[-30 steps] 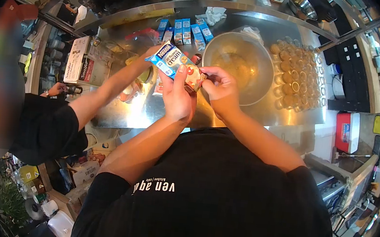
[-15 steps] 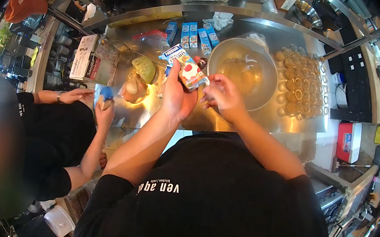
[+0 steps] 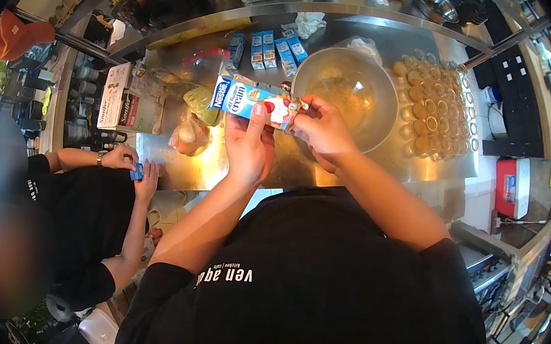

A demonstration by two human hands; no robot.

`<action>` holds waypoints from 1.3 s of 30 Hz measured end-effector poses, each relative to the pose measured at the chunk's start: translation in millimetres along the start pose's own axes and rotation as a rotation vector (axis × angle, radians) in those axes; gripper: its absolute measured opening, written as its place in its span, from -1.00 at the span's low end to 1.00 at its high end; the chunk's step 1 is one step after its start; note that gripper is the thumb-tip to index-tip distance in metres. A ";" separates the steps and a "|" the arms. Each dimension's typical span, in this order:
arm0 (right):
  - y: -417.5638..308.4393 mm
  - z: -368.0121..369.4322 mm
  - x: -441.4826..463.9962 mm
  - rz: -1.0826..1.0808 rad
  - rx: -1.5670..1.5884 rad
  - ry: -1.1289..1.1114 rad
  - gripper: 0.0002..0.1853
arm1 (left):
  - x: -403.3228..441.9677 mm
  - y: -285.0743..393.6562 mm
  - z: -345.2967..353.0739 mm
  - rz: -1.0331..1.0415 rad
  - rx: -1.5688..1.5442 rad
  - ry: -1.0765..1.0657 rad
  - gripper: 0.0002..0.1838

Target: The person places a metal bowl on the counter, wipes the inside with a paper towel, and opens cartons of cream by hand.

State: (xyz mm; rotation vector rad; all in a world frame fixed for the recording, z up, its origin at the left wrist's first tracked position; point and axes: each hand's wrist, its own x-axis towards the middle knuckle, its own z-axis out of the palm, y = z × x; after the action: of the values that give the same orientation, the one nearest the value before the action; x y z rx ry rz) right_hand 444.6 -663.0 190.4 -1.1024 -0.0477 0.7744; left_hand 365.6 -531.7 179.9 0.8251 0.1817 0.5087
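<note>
Head view: left hand (image 3: 249, 148) clamps the cream carton (image 3: 237, 98); right hand (image 3: 326, 134) pinches its end, seal unclear; over-squeezing could spurt contents onto the table (image 3: 293, 167) below both hands.

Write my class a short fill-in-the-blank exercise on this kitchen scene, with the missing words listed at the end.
1. The left hand and right hand both touch a carton labelled Nestlé all purpose ____.
2. In this view, the rows of cups stand to the ____ of the bowl.
3. The brand printed on the white box is ____.
4. The co-worker's shirt is ____ in colour.

Missing words: cream; right; Sonifer; black.
</note>
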 end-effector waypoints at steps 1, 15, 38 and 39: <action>1.1 1.0 -0.4 -0.002 0.082 -0.011 -0.69 | -0.2 -1.7 -2.2 0.032 0.000 0.009 -0.82; -20.0 -21.0 11.7 -0.049 -0.385 -0.196 -0.63 | 9.3 40.2 0.4 -0.524 0.300 -0.031 -0.58; 12.2 -23.4 -6.5 -0.191 -0.764 -0.196 -0.63 | -8.7 43.5 -38.2 -0.674 0.235 -0.199 -0.59; 8.6 -22.6 -7.9 -0.308 -0.887 -0.182 -0.67 | -9.2 43.2 -38.2 -0.680 0.274 -0.211 -0.60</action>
State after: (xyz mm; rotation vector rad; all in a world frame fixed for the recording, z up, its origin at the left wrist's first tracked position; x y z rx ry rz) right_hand 443.2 -683.3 175.3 -1.7972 -0.7571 0.5689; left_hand 328.8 -486.7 185.9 1.0124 0.3246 -0.2480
